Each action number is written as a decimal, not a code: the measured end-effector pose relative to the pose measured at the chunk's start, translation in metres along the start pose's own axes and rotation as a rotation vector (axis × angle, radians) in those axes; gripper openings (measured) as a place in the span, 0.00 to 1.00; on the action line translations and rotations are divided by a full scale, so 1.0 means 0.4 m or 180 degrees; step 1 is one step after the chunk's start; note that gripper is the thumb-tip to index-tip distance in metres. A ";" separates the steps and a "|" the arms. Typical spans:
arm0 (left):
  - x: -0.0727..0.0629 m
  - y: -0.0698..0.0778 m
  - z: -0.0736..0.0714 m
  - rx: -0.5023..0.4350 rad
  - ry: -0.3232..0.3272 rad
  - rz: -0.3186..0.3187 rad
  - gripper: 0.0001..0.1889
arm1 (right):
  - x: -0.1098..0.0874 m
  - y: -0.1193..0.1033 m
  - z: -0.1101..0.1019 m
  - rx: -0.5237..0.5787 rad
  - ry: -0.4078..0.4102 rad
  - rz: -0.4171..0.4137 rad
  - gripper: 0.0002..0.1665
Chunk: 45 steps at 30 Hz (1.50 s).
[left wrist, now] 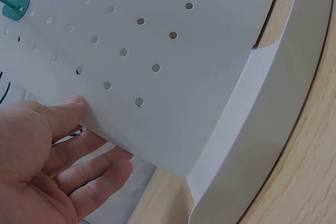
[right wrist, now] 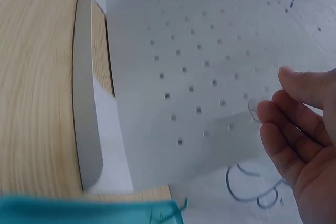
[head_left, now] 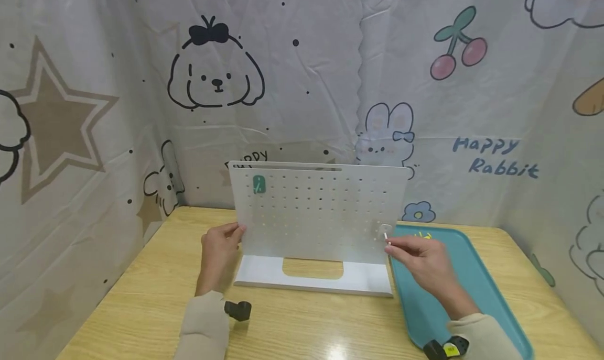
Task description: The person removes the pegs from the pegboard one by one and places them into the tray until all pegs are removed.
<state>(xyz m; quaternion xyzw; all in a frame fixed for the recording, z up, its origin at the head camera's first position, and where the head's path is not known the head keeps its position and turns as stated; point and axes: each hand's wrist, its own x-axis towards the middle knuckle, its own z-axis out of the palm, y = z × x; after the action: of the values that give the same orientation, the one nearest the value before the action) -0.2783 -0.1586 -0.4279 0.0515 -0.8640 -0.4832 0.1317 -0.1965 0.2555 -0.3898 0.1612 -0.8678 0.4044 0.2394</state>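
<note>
A white pegboard [head_left: 311, 234] with rows of small holes stands upright on its white base [head_left: 264, 271]. My left hand [head_left: 218, 250] holds the board's left edge, the thumb on the front face and the other fingers behind the edge, as the left wrist view shows. Near the lower right of the board, my right hand [head_left: 424, 260] pinches a small piece with a clear round disc [right wrist: 253, 110] and a thin white stem [head_left: 386, 237]. The disc overlaps the board's face; whether it touches I cannot tell. High on the left, a green peg hook [head_left: 259, 184] is fixed to the board.
A teal tray [head_left: 464, 276] lies on the wooden table [head_left: 292, 328] to the right, partly under my right forearm. Yellow pieces [head_left: 422, 236] sit at its far end. Behind the table hangs a printed cloth [head_left: 302, 87], close to the table's back edge.
</note>
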 end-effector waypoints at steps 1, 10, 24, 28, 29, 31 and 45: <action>0.000 0.000 -0.001 0.0000 0.0007 -0.0011 0.18 | -0.002 0.007 -0.007 -0.0018 -0.0003 0.0041 0.07; 0.001 0.000 0.000 -0.0008 0.0005 -0.0029 0.18 | -0.012 0.070 -0.067 -0.0225 0.0055 0.0376 0.10; 0.002 -0.003 -0.007 0.0060 -0.0011 -0.0084 0.20 | -0.029 0.163 -0.117 -0.0688 -0.0222 0.1208 0.23; 0.002 -0.001 -0.007 0.0074 0.0002 -0.0087 0.20 | -0.028 0.196 -0.130 -0.0748 -0.0256 0.1380 0.25; 0.002 0.000 -0.007 0.0067 0.0006 -0.0083 0.20 | -0.027 0.205 -0.133 -0.0761 -0.0277 0.1421 0.25; 0.003 0.001 -0.006 0.0048 0.0020 -0.0081 0.19 | -0.027 0.225 -0.139 -0.0777 -0.0304 0.1465 0.25; 0.002 0.002 -0.002 0.0078 -0.0037 -0.0181 0.20 | -0.051 0.325 -0.160 -0.0704 -0.0482 0.1910 0.25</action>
<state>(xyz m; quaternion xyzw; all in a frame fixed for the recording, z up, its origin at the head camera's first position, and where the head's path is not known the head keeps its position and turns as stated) -0.2788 -0.1592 -0.4266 0.0749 -0.8688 -0.4765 0.1122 -0.2228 0.3879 -0.4465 -0.0990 -0.9306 0.3471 0.0604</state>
